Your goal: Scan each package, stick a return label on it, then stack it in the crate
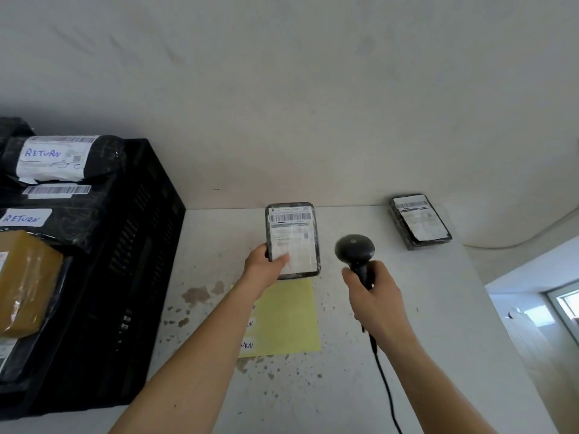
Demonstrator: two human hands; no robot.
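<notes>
Holding: left hand (265, 261) grips the lower left corner of a small flat dark-wrapped package with a white shipping label (293, 240), thumb pressed on the label face, forearm reaching forward over the white speckled table (423, 324).
Right hand: right hand (372, 296) is wrapped around the handle of a black handheld barcode scanner (355, 250), head raised, cable trailing toward the viewer.
Package direction: lifted just above the table's far middle, long axis running away from the viewer, barcode at the far end, label facing up.
Beneath: yellow sheet of return stickers (286, 317).
Left: black plastic crate (131, 261) stacked with labelled parcels.
Far right: second dark-wrapped package (419, 220) lying on the table.
</notes>
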